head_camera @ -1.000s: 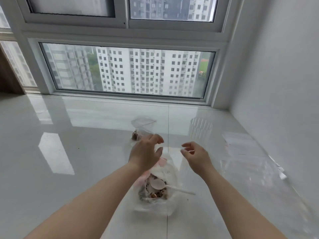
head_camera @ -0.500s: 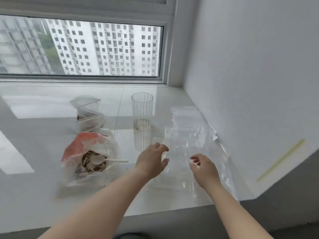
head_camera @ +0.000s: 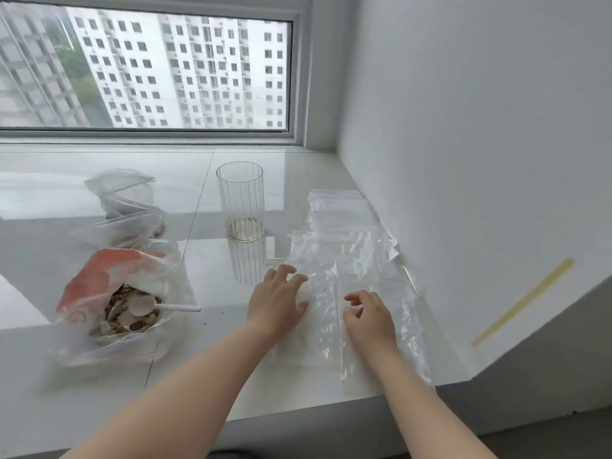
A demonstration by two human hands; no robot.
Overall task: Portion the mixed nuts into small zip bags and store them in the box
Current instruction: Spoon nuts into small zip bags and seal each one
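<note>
Both hands lay on the clear plastic sheet of zip bags [head_camera: 357,260] spread along the white sill [head_camera: 49,376]. The left hand [head_camera: 278,301] rested with fingers spread and relaxed; the right hand [head_camera: 367,314] had fingers loosely curled on the plastic, whether pinching it I cannot tell. The sill's front edge ran close at 6 o'clock, the wall [head_camera: 463,144] at 3. A ribbed glass [head_camera: 240,202] stood at 12. At 9 sat the open nut bag [head_camera: 119,306] with a white spoon [head_camera: 155,306]; filled small bags [head_camera: 126,210] lay at 10.
</note>
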